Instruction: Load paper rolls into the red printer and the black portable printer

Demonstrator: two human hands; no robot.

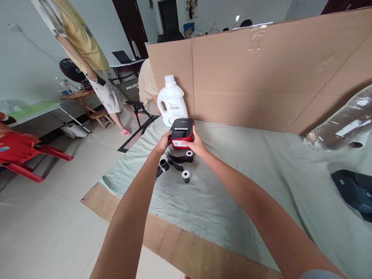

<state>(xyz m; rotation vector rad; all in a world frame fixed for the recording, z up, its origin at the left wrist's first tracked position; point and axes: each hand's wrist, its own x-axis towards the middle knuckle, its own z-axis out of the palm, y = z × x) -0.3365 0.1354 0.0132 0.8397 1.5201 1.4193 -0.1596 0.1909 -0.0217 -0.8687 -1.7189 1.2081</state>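
Between my two hands is a small red and black label printer (182,131), with a white label on its front. My left hand (164,142) grips its left side, and my right hand (198,143) is closed round its right side with the thumb at the front. Just beneath the printer, on the cloth, lie a small white paper roll (186,177), another small roll (189,154) and a dark curled ribbon strip (175,162). A large white detergent bottle (172,100) stands upright right behind the printer.
A tall cardboard panel (247,77) borders the back of the cloth-covered table (232,232). At the right lie a plastic-wrapped roll (343,120) and a dark device (353,190). Left of the table are a standing person (87,50), a folding chair (130,91) and a red stool (20,151).
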